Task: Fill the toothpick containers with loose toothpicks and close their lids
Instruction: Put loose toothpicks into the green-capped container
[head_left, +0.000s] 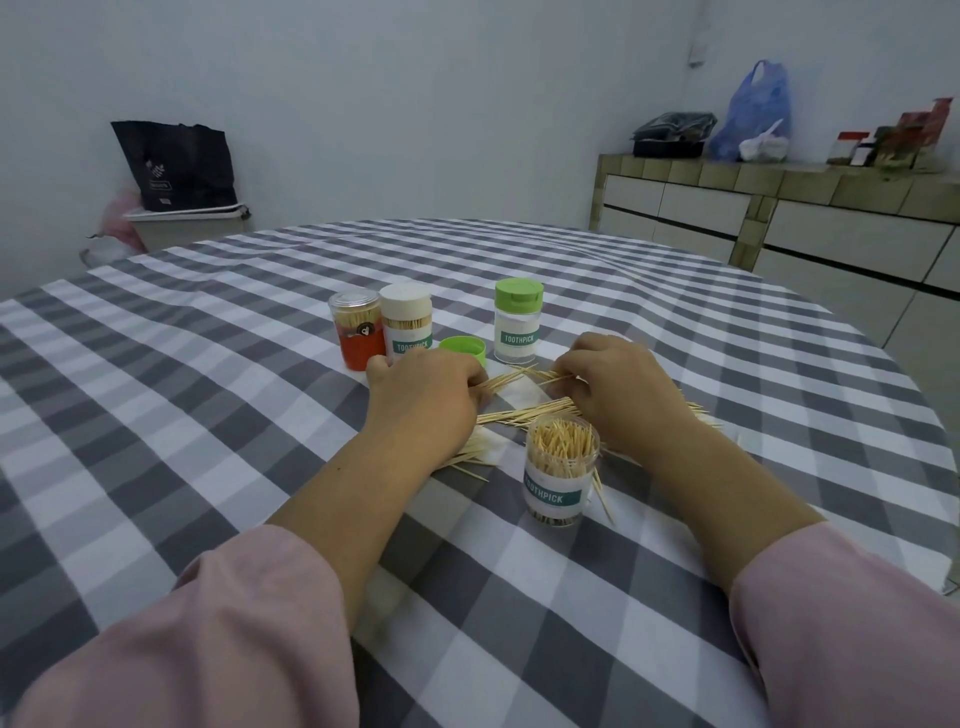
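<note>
An open clear container (560, 475) with a white TOOTHPICK label stands near me, packed with upright toothpicks. Loose toothpicks (524, 414) lie scattered on the checked cloth behind it and under my wrists. My left hand (423, 395) pinches a small bundle of toothpicks that points right. My right hand (618, 387) curls over another bundle, its fingertips on the sticks. A loose green lid (464, 349) lies behind my left hand. Behind stand a green-lidded container (518, 321), a white-lidded one (406, 322) and a red one with a clear lid (357, 330).
The round table (208, 364) carries a grey and white checked cloth. A tiled counter (779, 208) with bags and jars stands at the right. A bin with a black bag (176, 171) sits by the far wall.
</note>
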